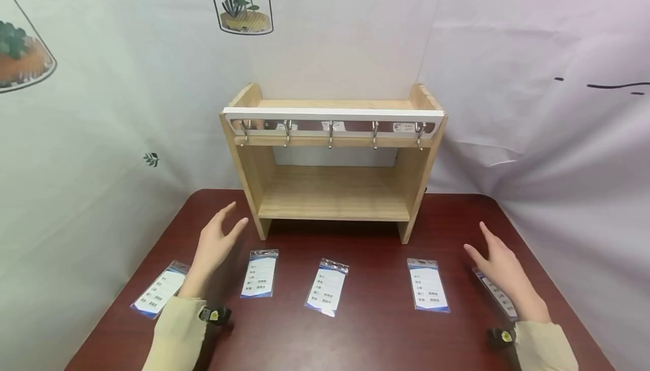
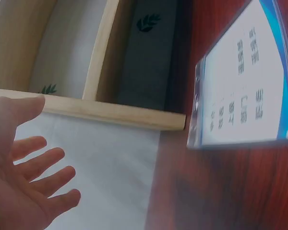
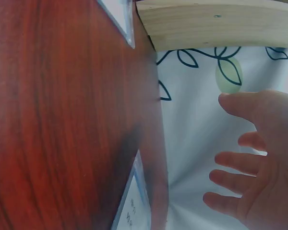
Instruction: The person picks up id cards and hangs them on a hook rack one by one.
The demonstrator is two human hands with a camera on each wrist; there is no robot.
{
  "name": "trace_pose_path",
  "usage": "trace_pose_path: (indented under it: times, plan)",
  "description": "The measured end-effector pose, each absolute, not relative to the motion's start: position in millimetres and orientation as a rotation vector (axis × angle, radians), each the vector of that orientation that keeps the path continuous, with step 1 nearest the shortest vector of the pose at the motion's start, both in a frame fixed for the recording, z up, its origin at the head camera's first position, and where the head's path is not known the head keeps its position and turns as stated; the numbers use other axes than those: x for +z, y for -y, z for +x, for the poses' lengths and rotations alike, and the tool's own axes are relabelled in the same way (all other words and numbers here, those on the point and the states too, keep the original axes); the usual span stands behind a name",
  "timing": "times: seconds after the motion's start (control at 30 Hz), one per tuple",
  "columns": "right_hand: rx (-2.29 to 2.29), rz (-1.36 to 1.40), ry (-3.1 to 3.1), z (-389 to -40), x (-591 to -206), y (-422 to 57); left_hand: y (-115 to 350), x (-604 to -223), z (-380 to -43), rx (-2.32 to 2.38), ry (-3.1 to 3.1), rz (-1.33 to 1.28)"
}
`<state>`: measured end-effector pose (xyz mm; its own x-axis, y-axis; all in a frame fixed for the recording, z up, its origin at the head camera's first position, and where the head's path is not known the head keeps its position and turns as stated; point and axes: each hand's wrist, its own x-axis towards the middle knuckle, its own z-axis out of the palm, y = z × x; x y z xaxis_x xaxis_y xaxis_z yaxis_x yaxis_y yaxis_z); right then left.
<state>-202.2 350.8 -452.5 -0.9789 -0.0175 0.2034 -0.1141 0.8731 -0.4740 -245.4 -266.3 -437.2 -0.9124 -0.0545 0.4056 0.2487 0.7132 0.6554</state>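
My left hand [image 1: 215, 242] hovers over the table between two badge holders, one at the far left [image 1: 161, 289] and another [image 1: 259, 273] to its right. Its fingers are spread and hold nothing, as the left wrist view also shows on the hand [image 2: 29, 172]. Above the rightmost badge holder [image 1: 496, 294], my right hand [image 1: 500, 264] has its thumb and fingers apart, with nothing in it. That hand partly covers this badge. Two more clear badge holders with white and blue cards lie flat, one at the middle [image 1: 326, 287] and one right of it [image 1: 428, 285].
A wooden shelf [image 1: 332, 190] stands at the back of the dark red table [image 1: 365, 337]. Across its upper front runs a white rail [image 1: 332, 114] with several metal hooks [image 1: 331, 134]. Patterned white cloth [image 1: 584, 162] hangs behind and at both sides.
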Motion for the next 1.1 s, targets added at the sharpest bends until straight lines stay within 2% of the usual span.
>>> trace_pose_path:
  times: [1.1]
  plan:
    - [0.667, 0.018, 2.939, -179.7, -462.6, -414.3, 234.6, -448.4, -273.8, -1.297, 2.354, 0.016]
